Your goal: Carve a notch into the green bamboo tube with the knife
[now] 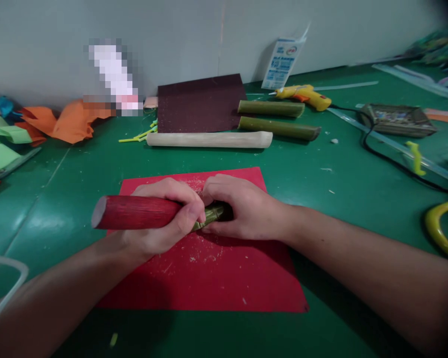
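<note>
Green worktop (321, 209) runs back to a plain grey wall. The fingers (188, 211) of the left hand (164, 214) are curled tight around a bamboo stick (134, 212), with the thumb pressed on its side. The fingers (218, 189) of the right hand (242, 209) are closed over the other end of the same stick. The two hands almost touch.

The stick lies sideways, low over a red sheet (216, 278). Its left part is red and pokes out past the left hand. A bit of green skin shows between the hands. Small pale crumbs (201, 253) lie on the red sheet under the hands. The sheet lies flat on the worktop.

Farther back lies a long pale stick (209, 139). Behind it is a dark sheet (199, 102), and two green bamboo pieces (270, 108) lie just beside that. A yellow glue gun (302, 94) rests near them, and its black cord (388, 159) trails to the right. A printed packet (283, 62) leans on the wall. Orange paper (67, 122) and light green paper (0, 144) sit at the far left. A yellow-green curved handle (438, 228) shows at the right edge.
</note>
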The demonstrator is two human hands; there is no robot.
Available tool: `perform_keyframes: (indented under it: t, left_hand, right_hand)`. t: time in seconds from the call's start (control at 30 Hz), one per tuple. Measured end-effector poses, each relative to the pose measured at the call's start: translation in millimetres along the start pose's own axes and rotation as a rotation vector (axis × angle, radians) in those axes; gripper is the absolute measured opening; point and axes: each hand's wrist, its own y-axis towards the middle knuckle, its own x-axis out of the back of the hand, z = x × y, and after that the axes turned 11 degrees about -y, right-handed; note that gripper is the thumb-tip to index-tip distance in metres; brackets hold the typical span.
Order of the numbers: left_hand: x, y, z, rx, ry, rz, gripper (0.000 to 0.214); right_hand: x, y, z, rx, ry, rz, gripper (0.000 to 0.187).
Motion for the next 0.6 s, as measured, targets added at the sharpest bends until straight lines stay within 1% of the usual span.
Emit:
perform_keyframes:
  t: [0.17, 0.37, 0.6]
  left_hand:
    - [-1.6, 2.7, -4.7, -0.002, 0.039, 0.029, 0.011]
    - [-3.9, 0.8, -1.0, -0.036, 0.006, -0.027, 0.014]
    - [-2.6, 0.0, 3.6, -0.101, -0.102, -0.014, 0.014]
  right_hand:
    - [0.1, -0.5, 0.0, -0.017, -0.015, -0.009, 0.020]
    - [0.9, 0.9, 0.1, 0.017, 0.027, -0.008, 0.017]
    - [0.6, -0.4, -0.8, 0.005, 0.011, 0.000, 0.018]
